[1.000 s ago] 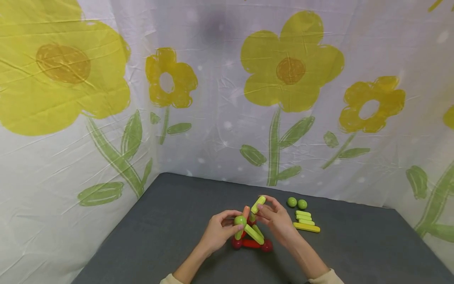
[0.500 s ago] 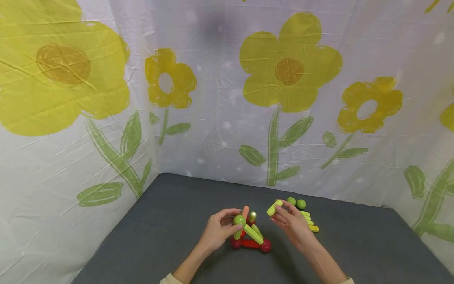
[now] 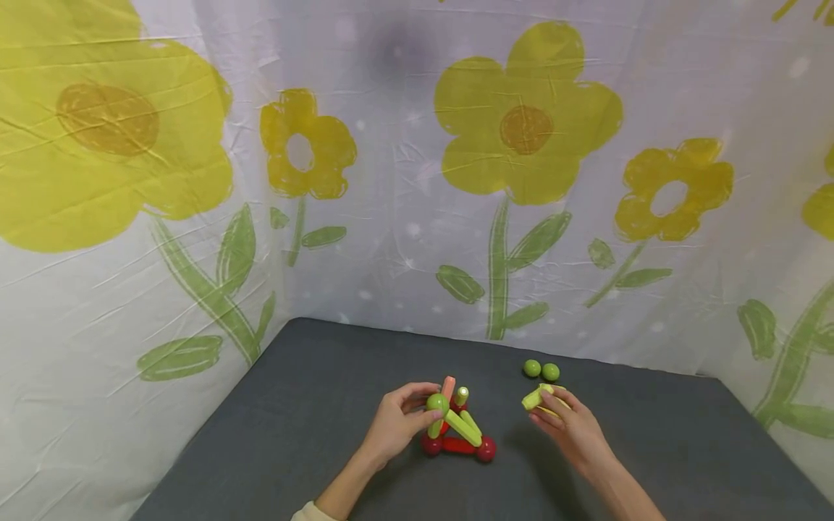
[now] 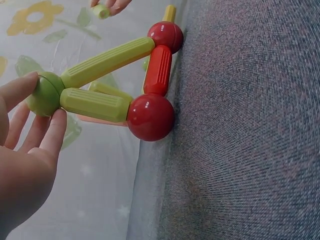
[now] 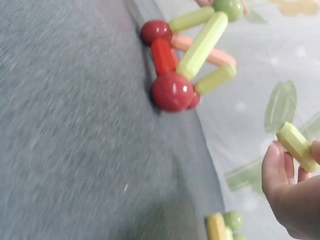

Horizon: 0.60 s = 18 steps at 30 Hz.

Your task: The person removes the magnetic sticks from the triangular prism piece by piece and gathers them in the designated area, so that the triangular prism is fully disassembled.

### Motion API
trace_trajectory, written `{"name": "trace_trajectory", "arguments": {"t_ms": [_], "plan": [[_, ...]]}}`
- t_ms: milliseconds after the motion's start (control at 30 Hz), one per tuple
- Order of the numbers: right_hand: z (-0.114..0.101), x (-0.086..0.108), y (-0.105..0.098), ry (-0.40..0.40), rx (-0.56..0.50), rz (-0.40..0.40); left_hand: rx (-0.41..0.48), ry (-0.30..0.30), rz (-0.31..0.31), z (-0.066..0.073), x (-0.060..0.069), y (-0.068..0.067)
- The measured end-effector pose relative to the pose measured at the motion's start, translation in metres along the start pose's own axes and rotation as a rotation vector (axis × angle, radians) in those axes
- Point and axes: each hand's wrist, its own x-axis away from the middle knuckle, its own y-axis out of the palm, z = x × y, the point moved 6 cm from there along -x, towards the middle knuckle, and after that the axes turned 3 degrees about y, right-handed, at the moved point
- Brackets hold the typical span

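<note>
My left hand [image 3: 399,425] pinches a green ball [image 3: 437,404] at the top of a structure. Two light-green sticks slope from that ball down to red balls, one of them a near red ball [image 4: 151,117], and a red stick [image 3: 459,445] joins the front balls on the table. A salmon stick [image 3: 448,387] leans up behind, and a short green stick [image 5: 216,78] rises from the rear red ball, its upper end free. Out to the right, my right hand [image 3: 579,435] holds a light-green stick [image 5: 297,145] between thumb and fingers, above the table and apart from the structure.
Two green balls [image 3: 541,370] lie at the back right of the dark table [image 3: 339,376]. Beside them is a yellow stick [image 5: 216,228], partly hidden by my right hand in the head view. A flowered cloth [image 3: 391,289] hangs behind the table.
My right hand has moved right, away from the structure, carrying its light-green stick, and now covers the pile of loose sticks. My left hand stays on the green ball.
</note>
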Motion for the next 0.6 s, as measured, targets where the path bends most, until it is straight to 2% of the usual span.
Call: {"name": "trace_trajectory", "arguments": {"t_ms": [367,600], "plan": [[0.017,0.005,-0.044,0.036,0.086,0.098,-0.035,-0.011,0.007,-0.002,-0.001,-0.001],[0.03,0.0,-0.061,0.071,0.11,0.141,-0.047,-0.006,0.01,-0.003,-0.001,0.0]]}}
